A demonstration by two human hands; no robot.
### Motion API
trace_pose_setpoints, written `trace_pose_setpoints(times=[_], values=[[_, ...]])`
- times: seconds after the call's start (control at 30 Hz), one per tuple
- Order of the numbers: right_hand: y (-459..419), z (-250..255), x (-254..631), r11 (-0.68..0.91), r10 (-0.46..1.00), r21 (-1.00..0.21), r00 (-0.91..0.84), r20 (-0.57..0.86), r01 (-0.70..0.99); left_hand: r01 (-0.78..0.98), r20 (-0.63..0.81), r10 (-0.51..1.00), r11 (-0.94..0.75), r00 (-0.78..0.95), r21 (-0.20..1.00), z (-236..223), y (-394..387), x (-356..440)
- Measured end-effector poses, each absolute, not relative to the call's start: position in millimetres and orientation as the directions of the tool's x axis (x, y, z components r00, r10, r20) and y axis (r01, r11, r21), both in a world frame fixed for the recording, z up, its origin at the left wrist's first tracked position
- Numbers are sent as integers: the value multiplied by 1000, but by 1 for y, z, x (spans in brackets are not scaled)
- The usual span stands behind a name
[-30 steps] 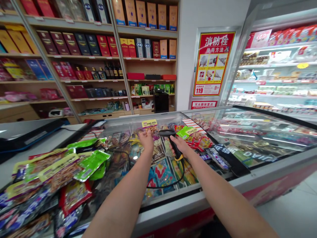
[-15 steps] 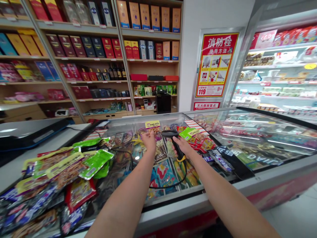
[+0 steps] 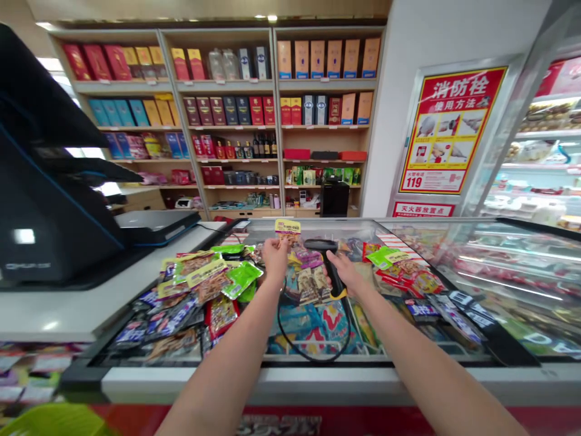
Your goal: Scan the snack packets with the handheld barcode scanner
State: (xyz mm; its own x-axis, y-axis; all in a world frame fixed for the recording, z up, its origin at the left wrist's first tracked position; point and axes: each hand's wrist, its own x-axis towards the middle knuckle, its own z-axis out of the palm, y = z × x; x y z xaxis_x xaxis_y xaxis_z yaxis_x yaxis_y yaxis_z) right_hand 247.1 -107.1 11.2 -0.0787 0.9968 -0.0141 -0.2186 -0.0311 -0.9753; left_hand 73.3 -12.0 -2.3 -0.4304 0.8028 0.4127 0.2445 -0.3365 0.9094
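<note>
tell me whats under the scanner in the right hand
Below the black handheld barcode scanner in the right hand are colourful snack packets in the chest freezer, and the scanner's looped black cable. What lies directly beneath the grip is hidden by the hand.

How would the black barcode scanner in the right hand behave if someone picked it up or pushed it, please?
The barcode scanner looks stiff, with a hard plastic body. Its wide head may make it tip if pushed. The black cord looping below could tug on it.

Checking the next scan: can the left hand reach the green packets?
Probably yes: the green packets lie close beside the left hand with nothing between, but it is holding a snack packet.
</note>
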Motion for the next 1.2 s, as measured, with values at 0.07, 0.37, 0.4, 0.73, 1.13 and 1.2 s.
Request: trace_pose_setpoints(times=[0.07,0.37,0.4,0.73,1.13,1.2], values=[[-105,13,222,-42,990,-976,-137,-13,-214,402,471,767,-302,-436,864,9,-25,33],[-88,11,119,-82,947,-971,-320,-6,-223,835,422,768,255,-481,487,38,-60,-88],[-87,11,112,-83,946,-971,-325,-6,-223,850,434,762,283,-481,445,37,-62,-92],[-85,8,105,-89,943,-971,-332,-10,-224,921,549,755,190,-359,341,42,-66,-83],[-97,-2,245,27,999,-972,47,17,-233,913,511,857,-257,65,315,22,-53,95],[-104,-3,273,46,990,-968,142,11,-246,886,444,882,-325,157,331,13,-53,135]])
